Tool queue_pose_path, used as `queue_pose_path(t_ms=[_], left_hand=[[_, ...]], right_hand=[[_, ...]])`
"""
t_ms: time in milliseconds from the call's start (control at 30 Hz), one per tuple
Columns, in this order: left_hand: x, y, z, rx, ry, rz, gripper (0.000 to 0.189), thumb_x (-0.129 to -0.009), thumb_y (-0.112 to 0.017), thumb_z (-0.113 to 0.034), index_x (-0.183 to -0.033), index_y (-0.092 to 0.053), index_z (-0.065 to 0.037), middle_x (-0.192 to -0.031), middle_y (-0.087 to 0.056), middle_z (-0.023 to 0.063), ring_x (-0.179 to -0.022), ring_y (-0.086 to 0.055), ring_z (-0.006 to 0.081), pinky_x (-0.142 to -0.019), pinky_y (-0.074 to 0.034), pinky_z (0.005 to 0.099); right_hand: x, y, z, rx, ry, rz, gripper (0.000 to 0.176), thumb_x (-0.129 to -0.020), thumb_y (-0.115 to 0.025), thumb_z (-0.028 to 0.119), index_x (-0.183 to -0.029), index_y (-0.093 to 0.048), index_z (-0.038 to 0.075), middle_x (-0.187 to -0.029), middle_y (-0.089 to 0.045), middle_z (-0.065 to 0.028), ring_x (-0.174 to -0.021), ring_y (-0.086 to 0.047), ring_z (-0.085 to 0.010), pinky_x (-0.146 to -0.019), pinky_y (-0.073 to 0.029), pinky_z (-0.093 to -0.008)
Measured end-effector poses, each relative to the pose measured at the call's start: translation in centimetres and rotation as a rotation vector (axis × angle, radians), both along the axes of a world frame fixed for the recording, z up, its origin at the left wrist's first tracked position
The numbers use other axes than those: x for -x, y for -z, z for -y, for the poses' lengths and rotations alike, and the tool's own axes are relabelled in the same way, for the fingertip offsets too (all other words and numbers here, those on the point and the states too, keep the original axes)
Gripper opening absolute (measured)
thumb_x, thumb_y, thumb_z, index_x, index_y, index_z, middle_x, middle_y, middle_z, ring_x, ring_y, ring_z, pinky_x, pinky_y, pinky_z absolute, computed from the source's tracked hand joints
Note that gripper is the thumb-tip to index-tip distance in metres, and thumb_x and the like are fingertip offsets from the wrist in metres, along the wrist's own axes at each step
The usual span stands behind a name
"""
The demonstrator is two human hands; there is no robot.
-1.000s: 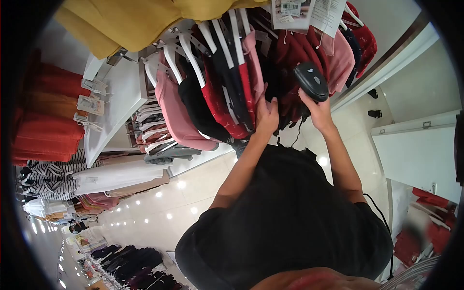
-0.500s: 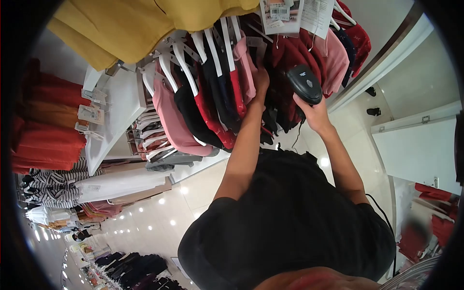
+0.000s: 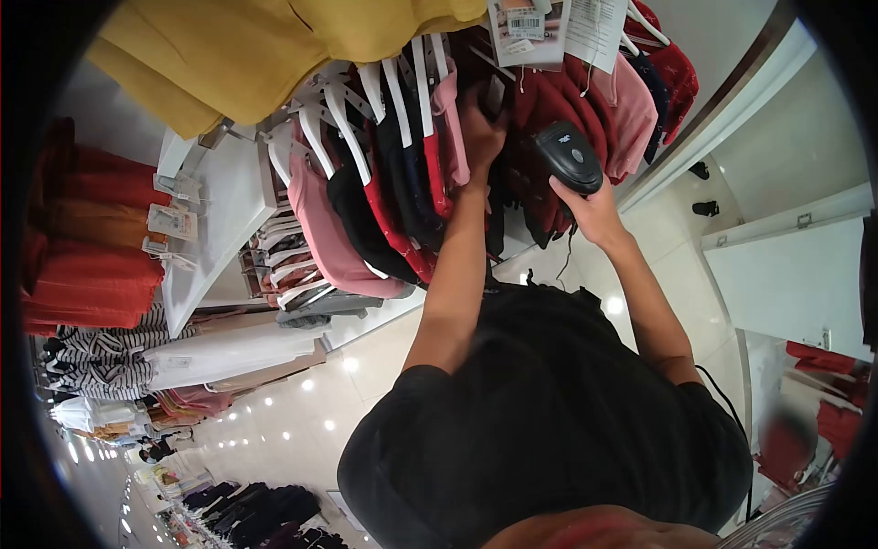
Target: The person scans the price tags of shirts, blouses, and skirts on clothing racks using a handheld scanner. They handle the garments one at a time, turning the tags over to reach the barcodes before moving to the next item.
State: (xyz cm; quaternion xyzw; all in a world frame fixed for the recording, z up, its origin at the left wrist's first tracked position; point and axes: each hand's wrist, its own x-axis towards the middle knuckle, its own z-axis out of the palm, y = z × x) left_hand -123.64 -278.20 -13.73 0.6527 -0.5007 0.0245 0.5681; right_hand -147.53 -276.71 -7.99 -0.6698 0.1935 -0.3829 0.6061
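My right hand is wrapped around a black handheld barcode scanner, its cord hanging below. The scanner points toward dark red garments on the rack. Deeper between the clothes, my left hand has its fingers bent around a small greyish tag, partly in shadow. Just left of that hand hangs a pink garment. Further left, red, black and pink tops hang on white hangers.
Yellow fabric hangs over the top of the rack. Printed tags dangle above the scanner. At left, a white shelf juts out near folded red clothes. A white panel stands at right.
My left hand has moved slightly up and deeper among the garments, its fingers now bent at the tag. The scanner has shifted slightly left in my right hand.
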Motion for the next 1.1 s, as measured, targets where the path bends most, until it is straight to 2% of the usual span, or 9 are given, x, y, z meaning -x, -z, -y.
queue_pose_path(t_ms=[133,200,300,433,567,667,867,1033,1100], left_hand=[[0.1,0.6,-0.5,0.053,0.15,-0.209,0.045,-0.087,-0.066,-0.013,-0.126,-0.049,0.002,-0.111,-0.062,0.0163,-0.1,-0.062,0.0245,-0.086,-0.05,0.035],[0.1,0.5,-0.7,0.064,0.275,-0.648,0.036,-0.092,-0.057,-0.014,-0.123,-0.051,0.002,-0.101,-0.065,0.016,-0.085,-0.065,0.0221,-0.074,-0.053,0.0341],[-0.6,0.6,-2.6,0.079,0.472,-0.911,0.036,-0.096,-0.046,-0.018,-0.126,-0.049,0.002,-0.095,-0.066,0.0168,-0.069,-0.065,0.0199,-0.068,-0.054,0.031],[0.2,0.6,-3.2,0.099,0.596,-0.936,0.038,-0.097,-0.045,-0.021,-0.127,-0.049,0.001,-0.096,-0.066,0.0184,-0.068,-0.064,0.0216,-0.066,-0.054,0.0324],[1.5,0.1,-3.5,0.04,0.525,-0.896,0.039,-0.098,-0.043,-0.02,-0.131,-0.046,0.0,-0.108,-0.066,0.0185,-0.086,-0.067,0.0219,-0.073,-0.054,0.0314],[1.8,0.6,-3.7,0.034,0.51,-0.841,0.039,-0.098,-0.044,-0.019,-0.132,-0.046,-0.001,-0.113,-0.065,0.0181,-0.097,-0.066,0.0221,-0.078,-0.053,0.0316],[2.0,0.8,-3.9,0.025,0.492,-0.815,0.039,-0.097,-0.051,-0.02,-0.132,-0.047,-0.002,-0.109,-0.068,0.0157,-0.094,-0.068,0.0209,-0.073,-0.055,0.0278],[3.0,1.8,-5.6,-0.253,0.442,-0.738,0.039,-0.097,-0.051,-0.015,-0.133,-0.046,0.0,-0.11,-0.067,0.0137,-0.094,-0.067,0.0176,-0.07,-0.054,0.027],[6.1,3.0,-8.5,-0.455,0.439,-0.73,0.044,-0.095,-0.053,-0.012,-0.136,-0.043,0.001,-0.116,-0.065,0.0112,-0.1,-0.063,0.0162,-0.081,-0.051,0.0276]], right_hand=[[-0.1,0.4,0.2,0.0,0.0,-0.042,0.037,-0.087,-0.07,0.011,-0.12,-0.057,0.0,-0.111,-0.066,-0.0073,-0.101,-0.06,-0.0135,-0.094,-0.044,-0.0296],[-0.1,0.6,0.4,0.006,0.0,-0.044,0.037,-0.087,-0.07,0.011,-0.119,-0.057,0.0,-0.114,-0.065,-0.0079,-0.102,-0.06,-0.014,-0.095,-0.044,-0.0298],[-0.2,0.8,0.5,0.036,0.002,-0.091,0.038,-0.086,-0.071,0.011,-0.12,-0.057,0.0,-0.122,-0.061,-0.0106,-0.107,-0.059,-0.0168,-0.095,-0.043,-0.0304],[-0.9,0.3,0.3,0.176,0.024,-0.178,0.047,-0.084,-0.072,0.013,-0.126,-0.055,0.001,-0.134,-0.053,-0.0158,-0.121,-0.052,-0.0282,-0.104,-0.038,-0.0355],[-1.6,-0.4,0.0,0.446,0.108,-0.257,0.058,-0.081,-0.073,0.017,-0.133,-0.051,0.003,-0.142,-0.047,-0.0186,-0.133,-0.041,-0.0369,-0.112,-0.03,-0.0418],[-1.8,-0.3,0.2,0.487,0.12,-0.294,0.061,-0.08,-0.073,0.018,-0.135,-0.05,0.003,-0.145,-0.044,-0.0187,-0.133,-0.04,-0.0383,-0.111,-0.031,-0.0425],[-1.6,-1.0,0.3,0.616,0.09,-0.317,0.058,-0.08,-0.073,0.018,-0.13,-0.052,-0.001,-0.135,-0.053,-0.0209,-0.128,-0.046,-0.0378,-0.108,-0.035,-0.0415],[0.8,0.4,-1.1,0.489,0.103,-0.25,0.048,-0.081,-0.072,0.014,-0.123,-0.055,-0.002,-0.122,-0.06,-0.0194,-0.112,-0.058,-0.0358,-0.098,-0.043,-0.0409],[2.5,0.4,-2.0,0.135,-0.167,-0.236,0.045,-0.082,-0.073,0.012,-0.122,-0.056,-0.001,-0.116,-0.063,-0.0174,-0.104,-0.062,-0.0298,-0.093,-0.046,-0.0373]])
